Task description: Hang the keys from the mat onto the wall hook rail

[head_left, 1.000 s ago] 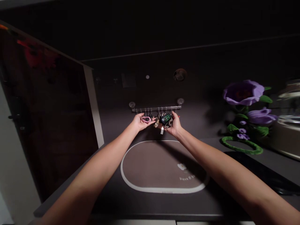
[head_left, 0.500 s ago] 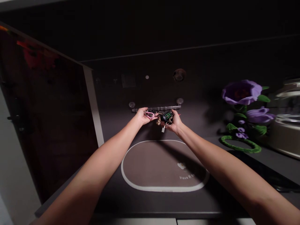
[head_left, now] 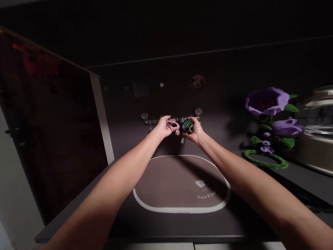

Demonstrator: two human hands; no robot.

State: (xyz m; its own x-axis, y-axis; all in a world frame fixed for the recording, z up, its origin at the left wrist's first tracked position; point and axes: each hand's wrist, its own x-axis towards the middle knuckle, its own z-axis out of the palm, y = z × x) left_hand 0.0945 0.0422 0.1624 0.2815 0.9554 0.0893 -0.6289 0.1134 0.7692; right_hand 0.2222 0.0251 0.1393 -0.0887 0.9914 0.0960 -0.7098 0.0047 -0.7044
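Left fingers: our left hand (head_left: 164, 127), at the centre of the frame, pinches the pink loop (head_left: 177, 124) between thumb and fingertips; a light, steady pinch should stop it from twisting into the pieces beside it.
Right fingers: our right hand (head_left: 197, 131), just right of centre, has its fingers curled under and behind the black key fob (head_left: 186, 125), with the thumb raised along the upper side; how firmly they press, we cannot tell.
Key bunch: the fob and loop sit mid-frame, among small pieces too dark to count; a pale tag (head_left: 182, 140) dangles below. We judge it wise to carry the fob's weight from beneath, so that nothing swings.
Clear bar: the clear bar (head_left: 151, 121) runs behind our hands, just above the bunch; whether any piece touches it, we cannot tell. Small, slow wrist moves suit such a slender thing, and we should avoid pulling on it.
Round mounts: the left mount (head_left: 145, 116) and right mount (head_left: 198, 111) flank the bar; strain on either seems best avoided.
Oval mat: the mat (head_left: 169, 184) lies at lower centre, beneath our hands.
Purple flower: the flower (head_left: 267, 101) stands at the right of the frame, well apart from our fingers.
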